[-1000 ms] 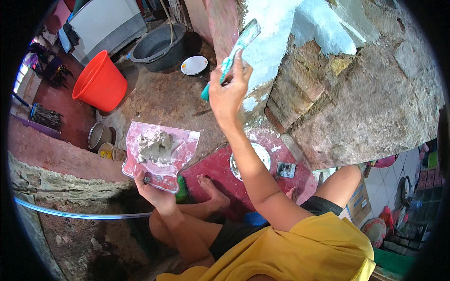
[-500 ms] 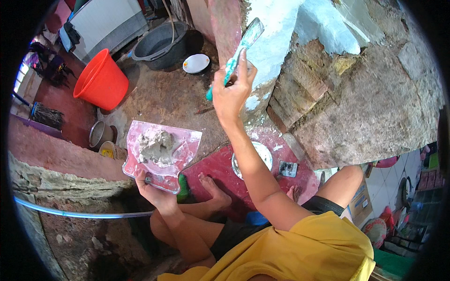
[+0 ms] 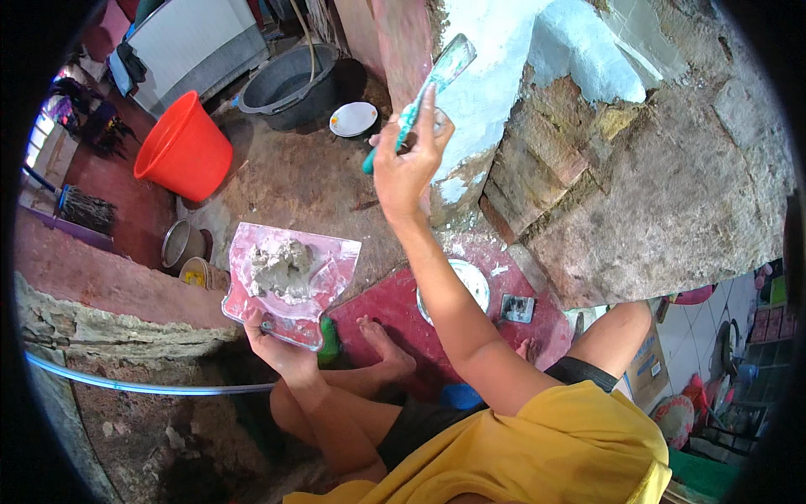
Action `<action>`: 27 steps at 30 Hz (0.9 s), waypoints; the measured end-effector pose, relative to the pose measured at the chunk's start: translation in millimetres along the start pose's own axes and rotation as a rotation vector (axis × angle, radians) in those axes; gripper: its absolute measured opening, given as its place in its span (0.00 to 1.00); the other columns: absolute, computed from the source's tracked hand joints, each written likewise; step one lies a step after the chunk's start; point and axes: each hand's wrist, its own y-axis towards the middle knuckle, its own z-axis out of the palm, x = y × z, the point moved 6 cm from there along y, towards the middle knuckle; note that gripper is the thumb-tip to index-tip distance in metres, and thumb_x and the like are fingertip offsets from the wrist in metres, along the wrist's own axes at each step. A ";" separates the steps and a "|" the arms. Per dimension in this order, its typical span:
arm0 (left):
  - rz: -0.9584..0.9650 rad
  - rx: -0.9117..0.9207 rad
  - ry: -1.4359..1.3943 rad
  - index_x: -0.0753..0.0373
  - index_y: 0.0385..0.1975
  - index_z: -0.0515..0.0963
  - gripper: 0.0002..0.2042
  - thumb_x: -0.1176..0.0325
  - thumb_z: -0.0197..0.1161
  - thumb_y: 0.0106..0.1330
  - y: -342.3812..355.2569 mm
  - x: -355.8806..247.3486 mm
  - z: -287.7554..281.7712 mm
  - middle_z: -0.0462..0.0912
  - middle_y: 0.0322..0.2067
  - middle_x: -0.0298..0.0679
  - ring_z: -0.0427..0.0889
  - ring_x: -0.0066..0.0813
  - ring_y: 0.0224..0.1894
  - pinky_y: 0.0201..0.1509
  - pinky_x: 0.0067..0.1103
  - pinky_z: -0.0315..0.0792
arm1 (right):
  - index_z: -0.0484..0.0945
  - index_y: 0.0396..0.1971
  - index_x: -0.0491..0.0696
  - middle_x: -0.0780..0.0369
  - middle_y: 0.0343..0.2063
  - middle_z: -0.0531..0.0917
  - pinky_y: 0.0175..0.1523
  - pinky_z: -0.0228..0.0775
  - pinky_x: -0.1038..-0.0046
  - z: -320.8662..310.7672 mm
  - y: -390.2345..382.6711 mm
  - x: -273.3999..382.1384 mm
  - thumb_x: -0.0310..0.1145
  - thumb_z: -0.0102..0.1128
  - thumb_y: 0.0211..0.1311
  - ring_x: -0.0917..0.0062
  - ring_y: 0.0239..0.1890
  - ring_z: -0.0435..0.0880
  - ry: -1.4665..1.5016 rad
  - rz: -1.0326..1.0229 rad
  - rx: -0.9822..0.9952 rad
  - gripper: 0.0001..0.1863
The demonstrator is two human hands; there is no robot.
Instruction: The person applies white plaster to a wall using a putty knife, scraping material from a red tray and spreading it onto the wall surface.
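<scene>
My right hand (image 3: 407, 160) grips a putty knife (image 3: 449, 67) with a teal, white-smeared handle, its blade pointing up over the white-coated column (image 3: 483, 50). Beside the coating, rough bare masonry (image 3: 630, 193) shows cracks and broken edges. Low on the left, my left hand (image 3: 277, 344) holds a pink board (image 3: 327, 260) from beneath, with a heap of grey-white paste (image 3: 280, 265) on it. Behind my right forearm lies a round white container (image 3: 470, 281), partly hidden, beside a small dark square object (image 3: 517, 307) on the red surface.
A red bucket (image 3: 185, 147), grey tub (image 3: 285, 101), white dish (image 3: 353, 113) and pots (image 3: 180, 244) stand at upper left, with a mop (image 3: 84, 210). A pale hose (image 3: 151, 386) runs across the lower left. A cardboard box (image 3: 646, 370) and household items are at right.
My right hand with the knife shifted slightly right, then back left, small movements near the coated column. The board in my left hand has barely moved.
</scene>
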 end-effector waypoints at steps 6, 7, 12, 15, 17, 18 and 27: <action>0.047 -0.016 0.047 0.64 0.53 0.67 0.22 0.64 0.51 0.59 2.5 -4.0 -5.4 0.73 0.51 0.43 0.74 0.40 0.51 0.54 0.37 0.69 | 0.58 0.63 0.41 0.50 0.43 0.65 0.31 0.66 0.77 22.7 -3.7 -2.3 0.28 0.59 0.56 0.79 0.25 0.68 -0.099 0.017 -0.029 0.34; 0.048 -0.001 0.053 0.64 0.53 0.67 0.22 0.63 0.51 0.59 2.2 -3.2 -3.4 0.73 0.51 0.43 0.74 0.40 0.51 0.54 0.37 0.69 | 0.57 0.63 0.41 0.50 0.43 0.65 0.30 0.66 0.77 25.0 -2.5 -2.5 0.29 0.58 0.57 0.79 0.25 0.67 -0.109 -0.009 -0.054 0.34; 0.004 -0.010 0.011 0.65 0.53 0.67 0.22 0.63 0.51 0.59 4.7 -1.1 -6.8 0.73 0.50 0.43 0.74 0.40 0.51 0.54 0.36 0.70 | 0.57 0.63 0.41 0.42 0.50 0.63 0.45 0.68 0.68 29.8 -12.3 7.7 0.29 0.56 0.58 0.59 0.43 0.74 -0.128 -0.097 -0.087 0.33; 0.006 -0.042 0.042 0.64 0.53 0.68 0.22 0.63 0.52 0.59 6.4 -0.8 -9.2 0.74 0.50 0.43 0.75 0.40 0.50 0.52 0.36 0.71 | 0.56 0.63 0.41 0.42 0.51 0.63 0.52 0.65 0.64 31.1 -18.2 9.0 0.28 0.56 0.57 0.55 0.50 0.72 -0.124 -0.043 -0.031 0.33; 0.008 -0.040 0.068 0.64 0.53 0.68 0.22 0.63 0.52 0.59 6.5 -0.7 -5.7 0.74 0.50 0.43 0.75 0.41 0.49 0.51 0.36 0.72 | 0.56 0.63 0.41 0.45 0.49 0.65 0.51 0.66 0.65 32.1 -22.4 6.7 0.27 0.56 0.57 0.58 0.50 0.72 -0.090 0.026 0.002 0.33; 0.009 -0.033 0.079 0.64 0.53 0.67 0.22 0.63 0.52 0.59 6.2 -0.4 -2.6 0.74 0.50 0.43 0.75 0.41 0.49 0.51 0.36 0.72 | 0.57 0.63 0.41 0.46 0.48 0.66 0.51 0.66 0.65 33.4 -27.4 4.3 0.27 0.56 0.57 0.59 0.50 0.72 -0.023 0.108 0.028 0.33; -0.005 -0.021 0.114 0.62 0.53 0.68 0.23 0.63 0.53 0.56 -0.5 -9.2 -0.1 0.74 0.49 0.42 0.74 0.41 0.51 0.55 0.37 0.68 | 0.58 0.61 0.38 0.57 0.43 0.65 0.30 0.77 0.79 -19.0 -31.5 11.9 0.19 0.52 0.58 0.77 0.28 0.81 0.040 0.095 0.210 0.29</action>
